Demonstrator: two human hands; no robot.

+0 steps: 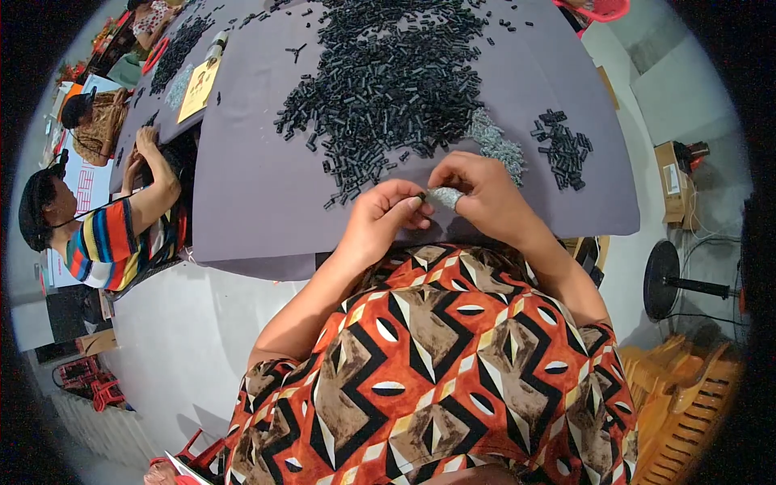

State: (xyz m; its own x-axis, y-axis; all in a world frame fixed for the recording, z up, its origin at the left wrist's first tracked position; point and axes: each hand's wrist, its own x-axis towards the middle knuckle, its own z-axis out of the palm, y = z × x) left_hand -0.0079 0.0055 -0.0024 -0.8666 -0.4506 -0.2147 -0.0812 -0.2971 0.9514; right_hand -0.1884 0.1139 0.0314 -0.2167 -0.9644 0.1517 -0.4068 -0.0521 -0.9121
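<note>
Just over the table's near edge, my two hands meet at the fingertips. My left hand is closed, pinching a small black plastic piece between thumb and finger. In my right hand, the bent fingers hold silver-grey bits, too small to make out singly. Beyond them, a large heap of short black tubular pieces spreads across the grey-covered table. A pile of small silvery parts lies right behind my right hand. Farther right is a smaller group of black pieces.
At the left, a co-worker in a striped top works with both hands at the table. A yellow card lies near that side. To the right stand a cardboard box, a black fan and orange plastic chairs.
</note>
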